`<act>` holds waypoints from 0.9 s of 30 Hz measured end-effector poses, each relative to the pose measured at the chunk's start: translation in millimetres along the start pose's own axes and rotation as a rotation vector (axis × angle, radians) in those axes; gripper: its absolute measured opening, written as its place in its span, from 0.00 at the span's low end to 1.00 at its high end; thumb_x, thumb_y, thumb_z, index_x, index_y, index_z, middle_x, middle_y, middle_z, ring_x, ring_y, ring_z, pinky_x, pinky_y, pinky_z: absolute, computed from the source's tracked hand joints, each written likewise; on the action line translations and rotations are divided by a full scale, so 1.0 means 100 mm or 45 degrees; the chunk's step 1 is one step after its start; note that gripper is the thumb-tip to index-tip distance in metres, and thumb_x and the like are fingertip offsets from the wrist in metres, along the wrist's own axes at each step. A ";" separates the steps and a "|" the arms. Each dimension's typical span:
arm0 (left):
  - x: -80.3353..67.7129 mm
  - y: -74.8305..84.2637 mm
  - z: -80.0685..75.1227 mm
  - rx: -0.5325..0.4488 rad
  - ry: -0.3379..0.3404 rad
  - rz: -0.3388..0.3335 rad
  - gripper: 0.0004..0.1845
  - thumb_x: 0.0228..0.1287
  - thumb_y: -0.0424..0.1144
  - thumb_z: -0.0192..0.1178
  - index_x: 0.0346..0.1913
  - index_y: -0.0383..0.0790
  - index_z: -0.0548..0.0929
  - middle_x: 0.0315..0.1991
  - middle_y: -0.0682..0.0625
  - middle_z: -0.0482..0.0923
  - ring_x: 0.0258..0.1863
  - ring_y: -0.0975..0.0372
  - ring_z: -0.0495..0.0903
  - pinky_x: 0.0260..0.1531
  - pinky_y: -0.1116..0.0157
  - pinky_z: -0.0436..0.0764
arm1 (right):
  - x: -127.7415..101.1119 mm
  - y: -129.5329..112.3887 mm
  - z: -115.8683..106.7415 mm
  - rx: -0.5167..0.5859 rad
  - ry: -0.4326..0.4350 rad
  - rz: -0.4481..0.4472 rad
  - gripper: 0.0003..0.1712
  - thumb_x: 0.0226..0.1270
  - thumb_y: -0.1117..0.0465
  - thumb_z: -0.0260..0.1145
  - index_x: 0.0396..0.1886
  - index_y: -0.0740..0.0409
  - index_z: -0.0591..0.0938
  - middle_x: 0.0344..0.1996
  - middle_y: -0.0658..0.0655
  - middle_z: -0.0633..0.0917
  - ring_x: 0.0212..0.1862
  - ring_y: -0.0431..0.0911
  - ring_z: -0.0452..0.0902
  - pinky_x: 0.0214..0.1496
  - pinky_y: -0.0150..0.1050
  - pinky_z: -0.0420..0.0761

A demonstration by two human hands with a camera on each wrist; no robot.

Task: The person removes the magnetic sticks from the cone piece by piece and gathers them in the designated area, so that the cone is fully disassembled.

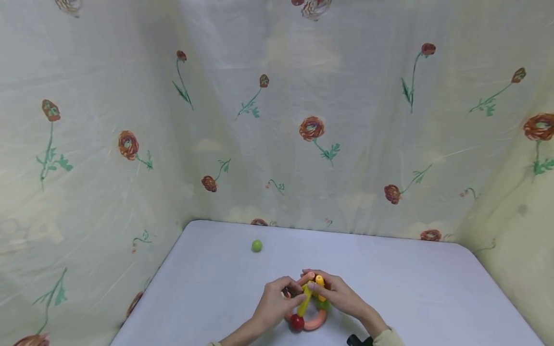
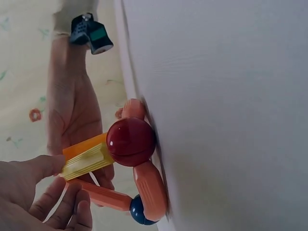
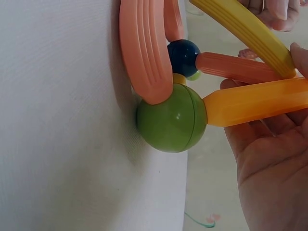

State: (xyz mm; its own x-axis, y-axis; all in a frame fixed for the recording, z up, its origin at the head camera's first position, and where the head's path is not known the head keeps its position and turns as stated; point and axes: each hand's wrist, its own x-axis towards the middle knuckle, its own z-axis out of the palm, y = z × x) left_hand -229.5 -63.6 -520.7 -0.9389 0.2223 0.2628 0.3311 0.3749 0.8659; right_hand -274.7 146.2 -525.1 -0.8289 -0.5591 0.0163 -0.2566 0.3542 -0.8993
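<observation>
A toy built of rods and balls (image 1: 308,307) stands on the white table (image 1: 415,288) near its front edge. Its base is a ring of curved salmon pieces (image 3: 144,48) joined by a red ball (image 2: 131,142), a green ball (image 3: 172,118) and a blue ball (image 3: 183,52). A yellow rod (image 2: 86,161), an orange rod (image 3: 255,101) and a salmon rod (image 3: 231,67) rise from the balls and meet at the top. My left hand (image 1: 294,298) pinches the yellow rod near its upper end. Curled over the top, my right hand (image 1: 315,284) holds the orange rod.
A loose small green ball (image 1: 257,245) lies on the table towards the back left. A flowered cloth (image 1: 277,120) hangs close behind and on both sides. The table's edge runs right behind the toy in the wrist views.
</observation>
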 end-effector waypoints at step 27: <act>0.05 0.00 0.06 0.106 -0.189 -0.102 0.20 0.51 0.29 0.69 0.50 0.38 0.84 0.30 0.58 0.84 0.26 0.72 0.75 0.25 0.74 0.74 | -0.01 -0.04 0.02 -0.042 0.015 -0.029 0.28 0.75 0.47 0.52 0.68 0.56 0.70 0.63 0.54 0.77 0.66 0.52 0.70 0.65 0.49 0.72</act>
State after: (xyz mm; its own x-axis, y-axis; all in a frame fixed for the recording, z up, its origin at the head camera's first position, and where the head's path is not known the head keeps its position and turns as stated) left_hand -233.1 -57.0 -521.9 -0.9404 0.3170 0.1231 0.2681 0.4687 0.8417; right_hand -271.5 143.8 -522.1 -0.8285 -0.5584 0.0416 -0.2911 0.3661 -0.8839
